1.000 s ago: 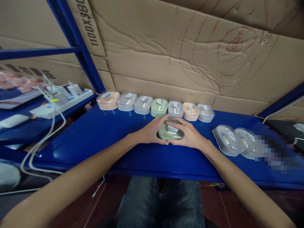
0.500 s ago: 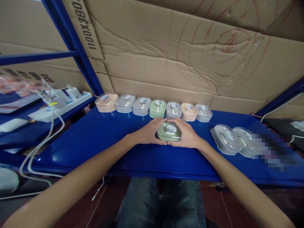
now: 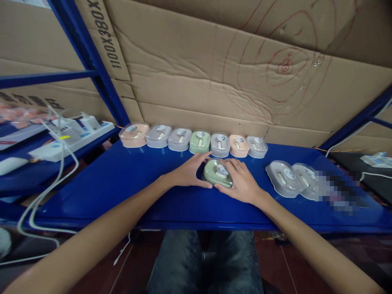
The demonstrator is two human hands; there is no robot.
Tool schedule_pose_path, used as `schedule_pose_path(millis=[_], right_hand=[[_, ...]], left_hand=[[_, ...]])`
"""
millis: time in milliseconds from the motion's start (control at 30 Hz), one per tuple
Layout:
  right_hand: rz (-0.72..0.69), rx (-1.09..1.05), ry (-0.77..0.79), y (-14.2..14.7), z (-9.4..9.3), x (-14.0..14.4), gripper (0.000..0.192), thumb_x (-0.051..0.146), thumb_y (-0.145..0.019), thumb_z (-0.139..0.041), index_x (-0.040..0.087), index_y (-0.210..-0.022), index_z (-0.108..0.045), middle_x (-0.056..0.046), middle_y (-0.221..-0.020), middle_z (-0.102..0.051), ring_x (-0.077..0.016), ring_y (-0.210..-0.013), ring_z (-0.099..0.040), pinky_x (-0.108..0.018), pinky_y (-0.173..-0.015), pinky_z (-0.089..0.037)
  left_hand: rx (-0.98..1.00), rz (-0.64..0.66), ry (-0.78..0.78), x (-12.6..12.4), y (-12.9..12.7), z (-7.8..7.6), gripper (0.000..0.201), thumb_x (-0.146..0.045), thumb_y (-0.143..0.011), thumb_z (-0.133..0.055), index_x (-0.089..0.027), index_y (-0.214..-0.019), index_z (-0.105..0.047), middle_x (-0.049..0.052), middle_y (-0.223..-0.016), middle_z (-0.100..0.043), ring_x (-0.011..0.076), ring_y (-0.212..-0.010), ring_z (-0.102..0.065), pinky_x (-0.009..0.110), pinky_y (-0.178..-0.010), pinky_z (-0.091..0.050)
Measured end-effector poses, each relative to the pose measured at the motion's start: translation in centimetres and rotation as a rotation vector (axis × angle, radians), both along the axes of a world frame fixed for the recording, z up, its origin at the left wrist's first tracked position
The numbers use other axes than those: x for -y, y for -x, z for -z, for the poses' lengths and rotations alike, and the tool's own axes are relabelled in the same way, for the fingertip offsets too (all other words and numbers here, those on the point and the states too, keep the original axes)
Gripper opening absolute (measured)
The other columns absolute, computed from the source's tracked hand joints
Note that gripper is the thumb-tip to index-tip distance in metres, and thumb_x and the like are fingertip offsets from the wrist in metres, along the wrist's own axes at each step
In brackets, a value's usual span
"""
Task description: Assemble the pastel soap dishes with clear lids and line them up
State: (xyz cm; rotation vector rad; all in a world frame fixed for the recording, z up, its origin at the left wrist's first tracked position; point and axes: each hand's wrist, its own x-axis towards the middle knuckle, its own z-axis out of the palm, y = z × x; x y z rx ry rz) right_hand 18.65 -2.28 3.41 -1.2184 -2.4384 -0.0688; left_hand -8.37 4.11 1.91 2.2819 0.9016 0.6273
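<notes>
A green lidded plastic box [image 3: 214, 173] with a round label lies on the blue shelf [image 3: 122, 179], turned at an angle. My left hand [image 3: 188, 173] presses against its left side. My right hand [image 3: 240, 181] covers its right side, fingers over the clear lid. Both hands grip the box between them. Behind it a row of several similar boxes [image 3: 199, 141] in peach, grey and green stands along the cardboard wall.
Two clear-lidded grey boxes [image 3: 283, 177] lie overlapping at the right, beside a blurred patch. A white power strip [image 3: 67, 139] with plugs and white cables [image 3: 45, 192] sits on the left shelf. A blue upright post [image 3: 92, 65] rises at left. Cardboard [image 3: 214, 61] backs the shelf.
The green box has turned under my hands, its near end swinging right. My right hand has slid further over the lid. The view has shifted slightly upward.
</notes>
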Motion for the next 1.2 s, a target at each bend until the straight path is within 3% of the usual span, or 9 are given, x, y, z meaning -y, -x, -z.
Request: schedule_pose_path(millis=[100,233,400,567,667,833,933,1100,1200], right_hand=[[0.206,0.124,-0.091,-0.8,-0.2,2.7,0.073,0.062,-0.101,-0.063,0.009,-0.15,-0.058,-0.025,-0.14,-0.067,-0.0453,-0.129,-0.058,-0.062,-0.107,-0.049],[0.338,0.214,-0.176,-2.1,-0.1,5.0,0.071,0.054,-0.103,-0.056,0.002,-0.152,-0.056,-0.03,-0.149,-0.062,-0.049,-0.135,-0.053,-0.067,-0.112,-0.044],[0.43,0.126,-0.209,-3.7,0.9,5.1,0.069,0.055,-0.105,-0.051,0.007,-0.154,-0.055,-0.031,-0.145,-0.065,-0.0529,-0.13,-0.056,-0.076,-0.109,-0.043],[0.516,0.002,-0.297,-5.4,1.8,4.9,0.061,0.051,-0.106,-0.054,0.018,-0.157,-0.054,-0.025,-0.15,-0.065,-0.0564,-0.14,-0.051,-0.086,-0.116,-0.032],[0.567,0.005,-0.319,-6.0,2.1,5.2,0.059,0.05,-0.107,-0.054,0.017,-0.156,-0.054,-0.026,-0.154,-0.063,-0.0567,-0.145,-0.048,-0.086,-0.118,-0.031],[0.635,0.047,-0.26,-5.8,2.1,5.8,0.073,0.054,-0.105,-0.056,0.01,-0.163,-0.048,-0.03,-0.163,-0.054,-0.0588,-0.151,-0.043,-0.084,-0.122,-0.029],[0.667,0.072,-0.233,-6.3,0.9,6.9,0.088,0.068,-0.101,-0.058,0.013,-0.168,-0.042,-0.029,-0.171,-0.045,-0.0576,-0.156,-0.039,-0.08,-0.124,-0.031],[0.746,0.165,-0.245,-11.5,-2.0,8.9,0.092,0.08,-0.096,-0.058,0.031,-0.171,-0.042,-0.016,-0.185,-0.023,-0.0548,-0.166,-0.024,-0.077,-0.129,-0.027],[0.78,0.248,-0.184,-15.8,-1.9,9.3,0.09,0.083,-0.093,-0.062,0.037,-0.169,-0.047,-0.014,-0.184,-0.027,-0.0583,-0.165,-0.025,-0.081,-0.127,-0.027]], left_hand=[[0.022,0.019,0.019,0.0,0.0,-0.3,0.123,-0.067,-0.074,-0.095,-0.031,-0.173,-0.032,0.014,-0.16,-0.057,0.0383,-0.143,-0.056,0.06,-0.125,-0.043],[-0.007,0.022,0.032,0.0,0.1,-0.7,0.104,-0.065,-0.081,-0.09,-0.032,-0.168,-0.043,0.013,-0.155,-0.061,0.0367,-0.141,-0.057,0.058,-0.122,-0.045],[-0.038,0.024,0.007,0.0,0.2,-0.8,0.087,-0.065,-0.091,-0.079,-0.029,-0.164,-0.049,0.013,-0.154,-0.062,0.0353,-0.142,-0.057,0.058,-0.123,-0.044],[-0.042,0.034,-0.001,0.0,0.3,-1.0,0.079,-0.066,-0.095,-0.075,-0.029,-0.161,-0.051,0.013,-0.154,-0.064,0.0348,-0.142,-0.058,0.058,-0.122,-0.045],[-0.053,0.03,0.0,0.0,0.4,-1.1,0.077,-0.066,-0.096,-0.073,-0.029,-0.16,-0.053,0.013,-0.154,-0.064,0.0346,-0.142,-0.059,0.057,-0.121,-0.045],[-0.062,0.044,-0.008,0.0,0.3,-1.4,0.071,-0.068,-0.098,-0.069,-0.027,-0.155,-0.057,0.012,-0.153,-0.064,0.0336,-0.142,-0.058,0.053,-0.121,-0.046],[-0.055,0.044,-0.017,0.0,0.3,-1.3,0.066,-0.066,-0.101,-0.067,-0.026,-0.153,-0.059,0.012,-0.151,-0.065,0.0326,-0.141,-0.059,0.053,-0.122,-0.045],[-0.042,0.056,-0.034,-0.3,0.3,-0.9,0.06,-0.064,-0.102,-0.066,-0.027,-0.15,-0.06,0.012,-0.15,-0.066,0.0319,-0.141,-0.058,0.055,-0.122,-0.045],[-0.044,0.05,-0.042,-0.3,0.2,-0.8,0.06,-0.064,-0.103,-0.065,-0.026,-0.15,-0.06,0.012,-0.15,-0.066,0.0317,-0.14,-0.058,0.054,-0.122,-0.045]])
